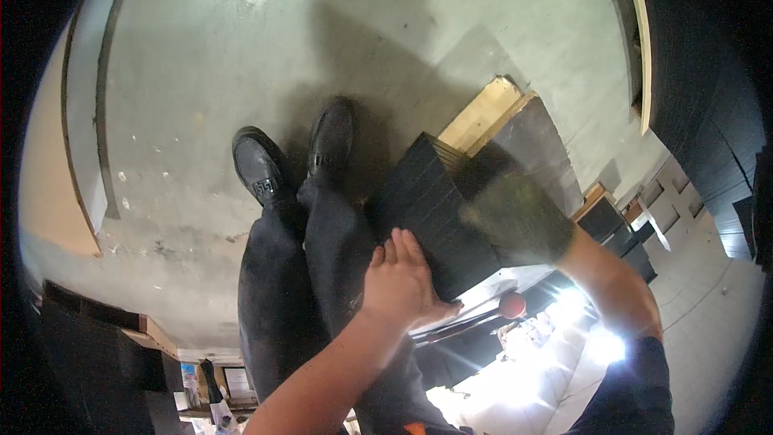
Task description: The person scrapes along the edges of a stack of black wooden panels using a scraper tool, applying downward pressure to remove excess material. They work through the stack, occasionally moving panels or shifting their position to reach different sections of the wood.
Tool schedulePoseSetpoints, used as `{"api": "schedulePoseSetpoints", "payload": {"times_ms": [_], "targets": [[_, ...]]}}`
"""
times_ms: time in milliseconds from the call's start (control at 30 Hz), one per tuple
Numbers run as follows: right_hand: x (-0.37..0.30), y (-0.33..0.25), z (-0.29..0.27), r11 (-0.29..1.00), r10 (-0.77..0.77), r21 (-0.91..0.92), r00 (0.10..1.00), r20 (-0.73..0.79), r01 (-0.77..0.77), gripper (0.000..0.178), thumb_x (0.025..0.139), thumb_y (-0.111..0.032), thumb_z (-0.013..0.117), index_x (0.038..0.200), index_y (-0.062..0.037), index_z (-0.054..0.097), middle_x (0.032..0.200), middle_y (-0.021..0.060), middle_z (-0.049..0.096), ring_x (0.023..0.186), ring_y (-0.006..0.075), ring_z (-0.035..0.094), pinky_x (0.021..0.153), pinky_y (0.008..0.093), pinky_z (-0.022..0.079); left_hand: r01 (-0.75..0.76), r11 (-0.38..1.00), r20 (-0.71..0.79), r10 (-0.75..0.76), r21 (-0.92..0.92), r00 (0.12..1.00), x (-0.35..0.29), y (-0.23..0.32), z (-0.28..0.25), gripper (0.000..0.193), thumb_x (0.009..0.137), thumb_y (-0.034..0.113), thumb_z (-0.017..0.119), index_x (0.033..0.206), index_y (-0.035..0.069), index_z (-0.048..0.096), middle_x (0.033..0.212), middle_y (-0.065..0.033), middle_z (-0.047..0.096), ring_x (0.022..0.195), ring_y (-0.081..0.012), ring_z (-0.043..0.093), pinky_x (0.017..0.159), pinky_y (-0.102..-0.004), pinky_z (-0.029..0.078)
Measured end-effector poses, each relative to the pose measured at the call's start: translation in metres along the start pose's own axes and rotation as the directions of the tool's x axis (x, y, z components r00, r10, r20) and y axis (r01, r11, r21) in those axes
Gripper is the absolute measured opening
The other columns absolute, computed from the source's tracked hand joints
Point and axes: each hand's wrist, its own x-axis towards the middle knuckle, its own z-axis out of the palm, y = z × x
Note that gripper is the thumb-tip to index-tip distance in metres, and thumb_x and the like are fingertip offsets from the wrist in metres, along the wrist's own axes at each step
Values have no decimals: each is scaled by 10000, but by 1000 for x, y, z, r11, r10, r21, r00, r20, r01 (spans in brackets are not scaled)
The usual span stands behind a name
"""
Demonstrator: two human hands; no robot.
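Observation:
A black box-like piece (431,205) with a dark wood-grain surface stands beside my legs. My left hand (398,282) lies against its near side, fingers stretched out and thumb spread toward the lower edge. Over the right part of the same piece is my right hand (519,213), smeared and dark, so its fingers cannot be made out. Whether it touches the surface or holds anything is hidden. A red round thing (512,304) sits by the pale near edge of the piece. Beyond the piece, a grey-brown board (531,141) and a pale wooden strip (483,113) lie at an angle.
My black shoes (332,137) stand on the grey-green floor (201,56). A pale panel (60,145) edges the far left. Dark furniture (88,350) is at lower left, and a large black panel (700,56) is at upper right. Bright lamps (608,346) glare at lower right.

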Motion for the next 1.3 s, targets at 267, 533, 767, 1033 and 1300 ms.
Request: {"api": "schedulePoseSetpoints", "payload": {"times_ms": [267,533,767,1033,1300], "targets": [[-61,-14,-12,979,192,61,981,17,-193,305,864,-163,594,1159,-144,668,979,122,685,868,274,669,752,419,553,0,1000,-26,0,25,1000,0,2,-2,1384,627,816,659,1453,-192,194,1480,-366,346,1344,-441,443,1140,-393,359],[65,116,89,874,82,-482,997,4,-69,316,848,-200,607,1135,-77,656,1128,116,657,1079,292,630,948,386,494,-16,999,-26,17,51,1000,1,0,1,1350,649,810,645,1452,-187,214,1493,-363,328,1357,-433,434,1147,-391,353],[68,126,109,968,216,-153,972,97,-200,225,858,-189,582,1045,-103,672,1040,101,674,982,303,657,857,397,521,-3,999,40,1,52,999,1,3,-6,1358,659,827,619,1460,-185,195,1508,-361,302,1374,-420,419,1154,-379,343],[-42,-30,-31,981,-35,195,996,79,19,205,850,-243,662,972,-79,682,887,112,675,801,286,668,736,454,533,-34,998,-56,37,54,998,1,-2,3,1361,635,806,656,1444,-199,224,1458,-377,373,1337,-418,466,1124,-367,383],[-1,70,86,957,275,-21,928,-252,-290,315,861,-102,568,1168,-67,626,1062,138,663,1004,313,636,889,442,500,-25,999,-80,28,30,996,1,-1,3,1344,622,801,668,1420,-206,273,1439,-385,391,1308,-446,484,1102,-385,408]]}}
